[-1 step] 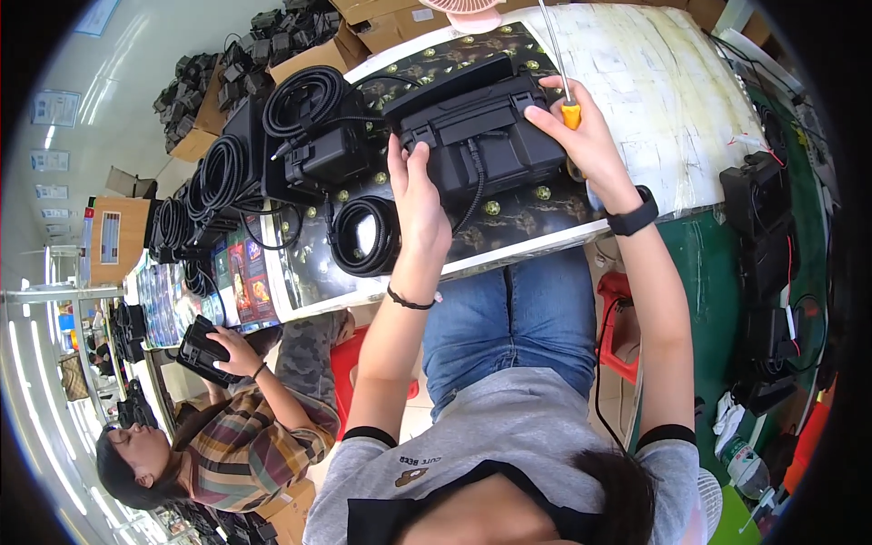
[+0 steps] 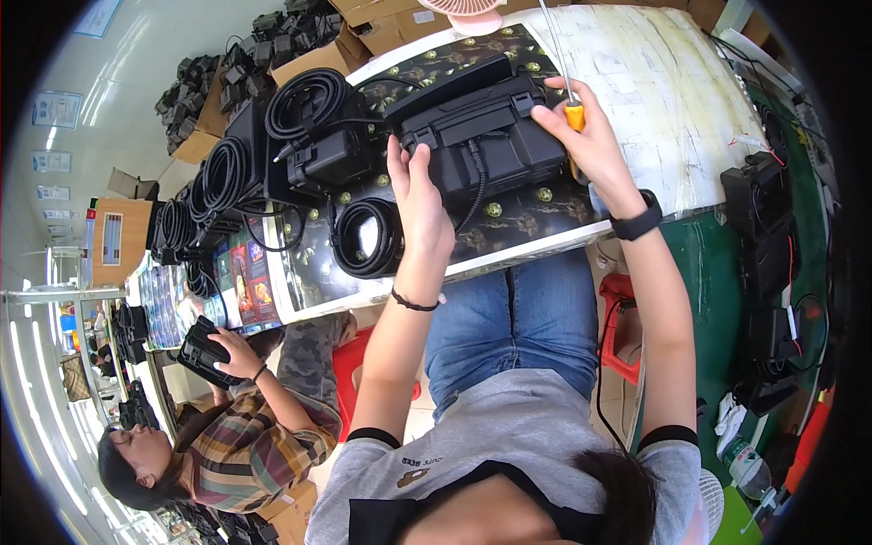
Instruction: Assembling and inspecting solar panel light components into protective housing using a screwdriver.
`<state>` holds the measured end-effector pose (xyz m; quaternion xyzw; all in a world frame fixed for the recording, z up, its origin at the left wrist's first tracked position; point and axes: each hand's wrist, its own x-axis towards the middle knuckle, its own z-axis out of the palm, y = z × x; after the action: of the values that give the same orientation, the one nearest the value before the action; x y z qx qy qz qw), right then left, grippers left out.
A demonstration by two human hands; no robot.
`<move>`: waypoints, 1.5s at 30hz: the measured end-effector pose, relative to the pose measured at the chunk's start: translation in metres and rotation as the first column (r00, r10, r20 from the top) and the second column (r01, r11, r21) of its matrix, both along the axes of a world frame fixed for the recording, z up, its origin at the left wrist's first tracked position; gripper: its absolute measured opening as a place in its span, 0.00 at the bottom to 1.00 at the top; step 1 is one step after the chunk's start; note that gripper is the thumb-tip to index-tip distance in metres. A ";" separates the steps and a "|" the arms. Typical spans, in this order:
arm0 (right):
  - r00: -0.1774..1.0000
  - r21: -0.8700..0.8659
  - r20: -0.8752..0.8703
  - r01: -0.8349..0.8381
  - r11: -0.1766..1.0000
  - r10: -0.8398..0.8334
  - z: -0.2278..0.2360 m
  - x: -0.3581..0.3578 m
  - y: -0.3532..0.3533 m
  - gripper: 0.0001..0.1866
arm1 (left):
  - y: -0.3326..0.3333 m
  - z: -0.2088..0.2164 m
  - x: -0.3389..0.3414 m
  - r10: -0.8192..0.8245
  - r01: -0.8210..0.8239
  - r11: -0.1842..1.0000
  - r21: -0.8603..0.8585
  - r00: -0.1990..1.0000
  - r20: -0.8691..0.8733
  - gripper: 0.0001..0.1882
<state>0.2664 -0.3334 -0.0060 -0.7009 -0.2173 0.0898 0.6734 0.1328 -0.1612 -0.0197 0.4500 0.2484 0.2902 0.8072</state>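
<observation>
A black plastic box (image 2: 509,163) with latches, a raised flap along its far side and a short ribbed cable on its front lies on the table before me. My left hand (image 2: 422,200) grips its left end, the thumb by a latch and the fingers at the side. At the right end, the thumb and fingertips of my right hand (image 2: 590,136) press on the box's edge. That hand also holds a screwdriver (image 2: 574,115) with a yellow handle, its long shaft pointing away; part of the handle is hidden behind the hand. A coiled black cable (image 2: 365,238) lies beside my left wrist.
More black boxes (image 2: 331,159) with coiled cables stand to the left. A pink fan (image 2: 468,14) is at the far edge. On the left, a co-worker (image 2: 245,427) handles a black case (image 2: 207,352). Black units (image 2: 763,200) and a bottle (image 2: 747,468) are on the right.
</observation>
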 end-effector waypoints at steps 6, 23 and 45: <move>0.931 -0.391 0.307 -0.068 0.918 0.199 0.048 -0.031 -0.052 0.21 | -0.004 -0.008 0.012 0.110 -0.114 0.991 0.072 0.992 0.061 0.38; 0.721 -0.842 0.418 0.078 0.534 0.553 0.068 -0.093 -0.057 0.22 | 0.002 -0.010 0.000 0.026 -0.028 0.999 0.035 0.998 0.059 0.44; 0.664 -0.843 0.477 0.161 0.513 0.576 0.039 -0.116 -0.033 0.27 | -0.006 -0.014 -0.006 0.086 -0.090 0.996 0.027 0.990 0.115 0.46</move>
<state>0.1500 -0.3667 0.0328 -0.8716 -0.4810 -0.0090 0.0947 0.1266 -0.1671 -0.0338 0.4345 0.2171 0.3545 0.7990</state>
